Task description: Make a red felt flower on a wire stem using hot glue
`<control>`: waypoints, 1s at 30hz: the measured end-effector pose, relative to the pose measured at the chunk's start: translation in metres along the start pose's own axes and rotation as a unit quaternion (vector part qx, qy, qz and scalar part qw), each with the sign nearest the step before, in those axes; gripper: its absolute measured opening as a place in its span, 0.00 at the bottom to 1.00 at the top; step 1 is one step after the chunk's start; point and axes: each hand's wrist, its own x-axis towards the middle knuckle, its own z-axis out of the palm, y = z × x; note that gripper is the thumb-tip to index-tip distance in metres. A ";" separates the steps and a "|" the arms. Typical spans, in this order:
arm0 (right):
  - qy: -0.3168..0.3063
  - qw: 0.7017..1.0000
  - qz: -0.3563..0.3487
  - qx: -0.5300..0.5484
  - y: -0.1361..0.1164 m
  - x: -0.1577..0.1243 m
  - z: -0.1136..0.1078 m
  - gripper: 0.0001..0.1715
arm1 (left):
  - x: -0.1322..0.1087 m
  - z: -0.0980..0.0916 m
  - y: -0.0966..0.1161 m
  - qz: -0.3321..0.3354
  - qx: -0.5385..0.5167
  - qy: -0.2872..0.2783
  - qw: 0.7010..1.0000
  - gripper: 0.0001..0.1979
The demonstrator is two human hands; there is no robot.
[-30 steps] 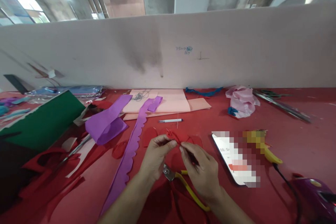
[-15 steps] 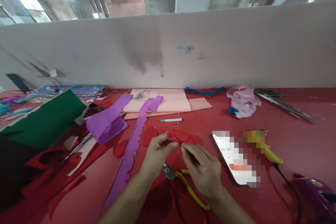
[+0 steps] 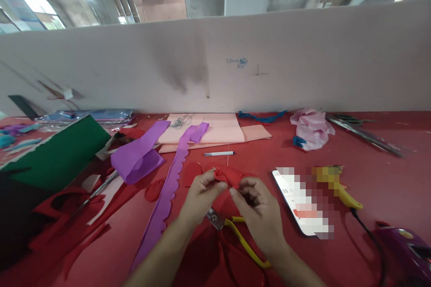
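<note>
Both hands work over the red table top near its front edge. My left hand (image 3: 202,197) pinches a small bunched piece of red felt (image 3: 229,176) between thumb and fingers. My right hand (image 3: 257,215) is closed on the same red piece from the right, fingers curled over it. A thin needle or pin sticks up just behind the felt. Under the hands lies a yellow-handled cutter (image 3: 235,233) with a metal head.
A phone (image 3: 299,206) lies right of my hands, with a yellow glue gun (image 3: 340,188) and a purple device (image 3: 404,246) beyond. Purple felt strips (image 3: 158,188), green felt (image 3: 57,157), red scraps, peach sheets (image 3: 215,132), a white pen (image 3: 218,154), pink cloth (image 3: 311,128) and long scissors lie around. A pale partition wall stands behind.
My right hand has curled in and moved up onto the red felt piece. The felt is bunched tighter between both hands. My left hand has hardly moved.
</note>
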 end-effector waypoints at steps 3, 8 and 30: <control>-0.044 0.996 0.064 0.048 0.000 0.002 -0.001 0.08 | 0.000 0.001 0.002 0.010 -0.002 -0.009 1.000 0.08; -0.048 0.992 0.092 0.073 -0.003 0.004 0.001 0.08 | 0.001 0.000 0.007 0.013 -0.010 -0.021 1.000 0.08; -0.003 0.998 0.030 0.047 0.000 -0.006 0.007 0.07 | -0.002 0.001 0.001 -0.060 -0.144 -0.047 0.987 0.07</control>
